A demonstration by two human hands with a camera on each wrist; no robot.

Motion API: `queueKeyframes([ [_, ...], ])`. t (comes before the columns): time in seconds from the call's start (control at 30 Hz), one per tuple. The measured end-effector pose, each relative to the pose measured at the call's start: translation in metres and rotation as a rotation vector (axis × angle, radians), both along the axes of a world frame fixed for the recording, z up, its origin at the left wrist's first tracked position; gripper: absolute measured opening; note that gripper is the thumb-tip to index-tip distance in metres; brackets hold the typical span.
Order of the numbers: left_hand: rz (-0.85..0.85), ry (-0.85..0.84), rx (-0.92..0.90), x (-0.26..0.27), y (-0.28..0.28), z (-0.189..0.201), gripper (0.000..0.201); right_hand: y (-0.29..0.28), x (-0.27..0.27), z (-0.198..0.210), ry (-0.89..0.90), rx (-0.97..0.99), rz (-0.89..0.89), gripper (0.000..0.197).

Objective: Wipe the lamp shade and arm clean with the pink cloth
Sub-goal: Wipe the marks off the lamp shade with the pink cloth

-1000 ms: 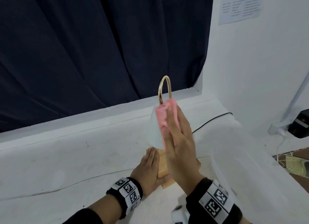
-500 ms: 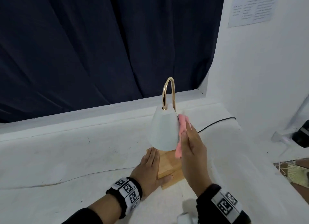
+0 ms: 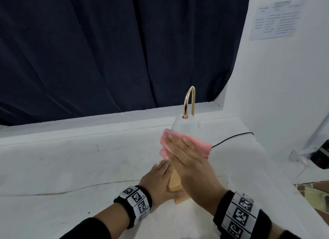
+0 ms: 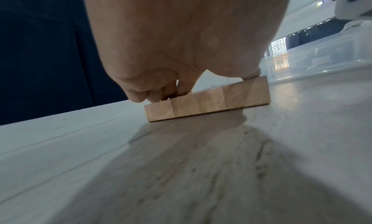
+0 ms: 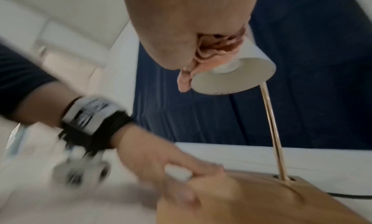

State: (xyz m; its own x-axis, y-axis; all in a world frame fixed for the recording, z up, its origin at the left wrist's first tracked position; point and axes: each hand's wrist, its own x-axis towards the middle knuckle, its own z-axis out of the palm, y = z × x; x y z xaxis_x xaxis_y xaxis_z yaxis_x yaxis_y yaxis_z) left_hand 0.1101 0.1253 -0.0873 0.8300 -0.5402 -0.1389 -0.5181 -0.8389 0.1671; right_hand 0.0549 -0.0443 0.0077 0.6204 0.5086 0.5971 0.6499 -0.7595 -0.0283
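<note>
A lamp stands on the white table, with a white cone shade [image 3: 185, 125], a curved gold arm [image 3: 189, 99] and a wooden block base [image 3: 175, 184]. My right hand [image 3: 179, 147] lies flat across the near side of the shade, its straight fingers pointing left, and presses the folded pink cloth [image 3: 204, 148] onto it. From the right wrist, the cloth [image 5: 201, 58] is bunched between my palm and the shade [image 5: 235, 77], above the gold arm [image 5: 271, 124]. My left hand [image 3: 159, 175] rests flat on the base [image 4: 207, 100] and holds it down.
A black cord [image 3: 231, 138] runs from the lamp to the right wall. A dark curtain [image 3: 106, 51] hangs behind the sill. A clear plastic box [image 4: 322, 60] sits to the right of the base. A white plug and a black device [image 3: 321, 156] are at the far right.
My right hand has swept the cloth from the shade's right side round to its near face, the fingers turning to point left. The left hand has stayed on the base.
</note>
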Motion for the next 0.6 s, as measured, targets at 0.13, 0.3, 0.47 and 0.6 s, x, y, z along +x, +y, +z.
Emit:
queueKeyframes([
  [0.13, -0.05, -0.046, -0.132, -0.002, 0.007, 0.007, 0.097, -0.005, -0.008, -0.026, 0.111, -0.057, 0.122, 0.045],
  [0.3, -0.174, -0.248, -0.312, 0.001, 0.004, 0.018, 0.048, -0.015, -0.029, -0.004, 0.183, 0.018, 0.284, 0.056],
  [0.47, -0.199, 0.0, -0.054, 0.025, 0.025, 0.021, 0.111, -0.04, -0.043, 0.038, 0.035, 0.115, 0.222, 0.041],
  [0.6, -0.255, 0.017, 0.031, 0.036, 0.017, 0.022, 0.139, -0.047, -0.015, 0.058, -0.083, 0.072, 0.079, 0.061],
])
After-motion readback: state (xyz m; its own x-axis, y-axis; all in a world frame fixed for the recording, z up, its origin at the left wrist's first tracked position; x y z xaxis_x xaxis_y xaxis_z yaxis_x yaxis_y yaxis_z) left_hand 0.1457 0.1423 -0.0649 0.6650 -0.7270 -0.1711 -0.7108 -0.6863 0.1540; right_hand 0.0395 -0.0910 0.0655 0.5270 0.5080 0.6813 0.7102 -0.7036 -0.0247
